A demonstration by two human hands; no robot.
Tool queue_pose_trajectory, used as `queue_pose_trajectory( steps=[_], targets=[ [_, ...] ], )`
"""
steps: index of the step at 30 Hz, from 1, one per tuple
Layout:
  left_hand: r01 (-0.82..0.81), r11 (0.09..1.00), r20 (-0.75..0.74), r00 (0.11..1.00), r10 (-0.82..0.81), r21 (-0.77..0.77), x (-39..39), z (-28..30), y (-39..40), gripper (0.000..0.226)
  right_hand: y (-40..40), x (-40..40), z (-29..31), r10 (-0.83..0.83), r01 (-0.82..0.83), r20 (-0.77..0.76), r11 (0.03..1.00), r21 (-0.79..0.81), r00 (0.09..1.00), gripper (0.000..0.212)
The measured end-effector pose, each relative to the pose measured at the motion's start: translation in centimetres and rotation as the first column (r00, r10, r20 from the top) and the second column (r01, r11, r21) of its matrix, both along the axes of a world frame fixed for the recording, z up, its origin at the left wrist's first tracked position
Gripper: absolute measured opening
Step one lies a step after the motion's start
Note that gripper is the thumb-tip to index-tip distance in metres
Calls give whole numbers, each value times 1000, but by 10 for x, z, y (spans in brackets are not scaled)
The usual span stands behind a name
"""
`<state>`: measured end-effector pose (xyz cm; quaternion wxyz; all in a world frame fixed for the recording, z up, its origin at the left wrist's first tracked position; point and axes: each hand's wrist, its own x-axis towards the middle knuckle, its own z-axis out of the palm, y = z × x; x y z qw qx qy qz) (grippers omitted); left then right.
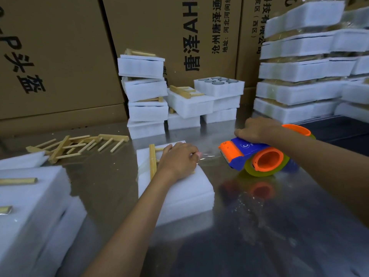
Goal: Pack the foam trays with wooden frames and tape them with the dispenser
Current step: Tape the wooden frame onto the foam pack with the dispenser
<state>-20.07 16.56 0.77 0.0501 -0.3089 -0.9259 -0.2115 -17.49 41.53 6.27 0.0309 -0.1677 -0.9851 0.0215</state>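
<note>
A white foam tray stack (185, 194) lies on the steel table in front of me, with a wooden frame (152, 162) on its top. My left hand (178, 161) presses down on the tray's top and pinches the end of a clear tape strip (209, 157). That strip runs right to the blue and orange tape dispenser (253, 156), which my right hand (257, 129) grips from above, just right of the tray and a little above the table.
Loose wooden frames (79, 145) are heaped at the left. Foam trays (30, 206) lie at the near left, uneven foam stacks (145, 92) stand behind, and taped stacks (303, 76) rise at the right. Cardboard boxes (60, 56) wall the back.
</note>
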Motion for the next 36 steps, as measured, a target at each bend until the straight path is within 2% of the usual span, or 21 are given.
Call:
queue_pose_trajectory(
  steps=[7, 13, 17, 20, 22, 25, 28, 30, 31, 33, 36],
  targets=[
    [9, 1000, 26, 1000, -9, -26, 2, 1, 0, 24, -51, -8, -13, -22, 26, -15, 943, 332, 1000, 29],
    [19, 999, 9, 1000, -18, -50, 8, 6, 0, 22, -57, -8, -13, -93, 96, -22, 945, 312, 995, 26],
    [32, 978, 94, 994, -52, 204, 12, 10, -5, 32, -71, -13, -19, -137, 132, -12, 919, 371, 990, 28],
    [8, 987, 54, 998, -17, 162, 13, 9, -3, 33, -86, -16, -27, -98, 84, 6, 882, 464, 995, 30],
    [-15, 987, 42, 999, 8, 162, 13, 9, -1, 34, -84, -11, -24, -102, 106, -33, 892, 440, 994, 29],
    [-21, 979, 105, 994, -1, 204, 12, 8, -4, 26, -72, 12, -22, -130, 191, -209, 933, 304, 969, 29],
    [-9, 988, 87, 996, -4, 153, 9, 8, -5, 18, -60, 41, -32, -169, 285, -505, 944, 163, 846, 44],
    [4, 998, 28, 1000, -6, 70, 7, 7, -2, 15, -55, 60, -46, -183, 321, -640, 941, 105, 747, 51],
    [10, 1000, 5, 1000, -10, 26, 6, 6, -1, 15, -53, 69, -54, -197, 337, -650, 937, 96, 734, 54],
    [8, 995, -3, 1000, -8, -98, 5, 4, 0, 23, -55, 81, -69, -247, 372, -591, 923, 98, 768, 53],
    [-29, 954, 45, 998, 45, -300, 6, 5, 4, 43, -62, 87, -77, -294, 393, -588, 919, 44, 754, 40]
  ],
)
